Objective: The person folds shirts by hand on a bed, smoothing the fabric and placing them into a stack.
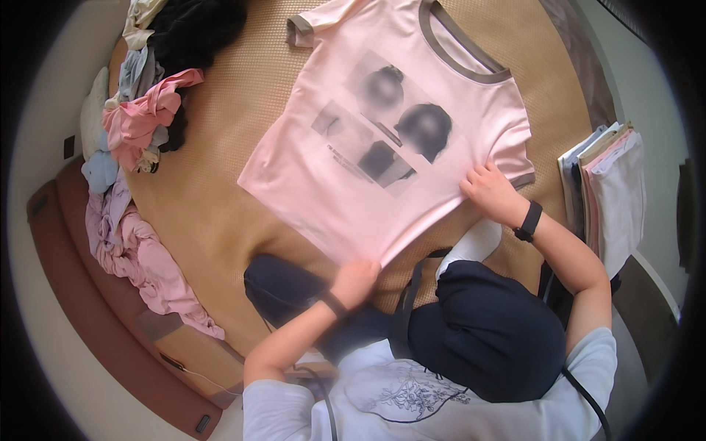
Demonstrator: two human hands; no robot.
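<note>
A pink T-shirt (294, 173) with grey-brown trim at neck and sleeves lies spread flat, its printed front facing up. The neckline points to the upper right. My left hand (356, 283) pinches the bottom corner of the hem nearest me. Farther up the same near edge, close to the sleeve, my right hand (491, 192) grips the fabric at the side. That edge looks pulled fairly straight between my two hands. A dark band is on each wrist.
The shirt rests on a tan woven mat (213, 147) covering a bed. Crumpled clothes (143, 121) lie heaped along the left, with pink garments (151, 264) nearer me. A stack of folded clothes (614, 184) stands at the right. A brown bed frame (95, 309) borders the left side.
</note>
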